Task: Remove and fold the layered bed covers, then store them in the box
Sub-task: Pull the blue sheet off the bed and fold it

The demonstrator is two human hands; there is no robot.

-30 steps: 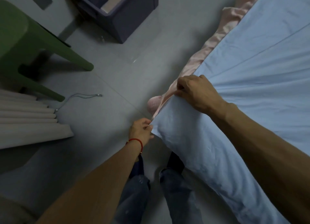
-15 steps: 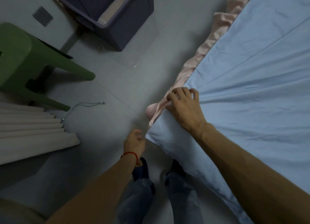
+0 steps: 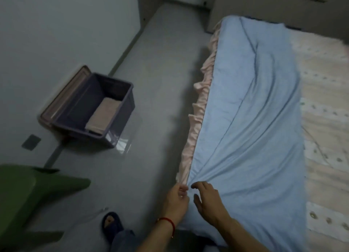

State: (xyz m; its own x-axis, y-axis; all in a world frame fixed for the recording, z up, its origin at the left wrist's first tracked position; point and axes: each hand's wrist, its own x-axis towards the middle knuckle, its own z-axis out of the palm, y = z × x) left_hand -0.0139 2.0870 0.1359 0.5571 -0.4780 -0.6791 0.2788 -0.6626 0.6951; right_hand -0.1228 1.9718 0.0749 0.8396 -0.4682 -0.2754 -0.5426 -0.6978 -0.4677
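From the head view, the purple box [image 3: 88, 108] stands open on the grey floor [image 3: 151, 119] at the left, against the wall, well apart from the bed; its lid [image 3: 64, 95] is tipped back on the far-left side, leaning at the wall; inside, against the right-hand wall of the box, lies one folded beige cloth [image 3: 103, 115], flat on the bottom, while the left part of the interior shows only dark base; a clear plastic sheet [image 3: 122, 138] lies on the floor at the box's near-right corner. The blue cover [image 3: 251, 119] stretches along the left side of the bed from far to near, creased in long folds that run toward its near-left corner; under it a pink cover [image 3: 200, 104] shows as a ruffled strip hanging along the bed's left edge; to the right the patterned pale sheet [image 3: 324, 100] lies bare on the mattress. The left hand [image 3: 176, 200], with a red string at the wrist, pinches the near-left corner of the covers between thumb and fingers; the right hand [image 3: 206, 198] is just beside it, fingers loosely spread over the blue cover, gripping nothing. A green stool [image 3: 34, 191] stands at the near left; a dark slipper [image 3: 111, 223] shows on the floor below the hands.
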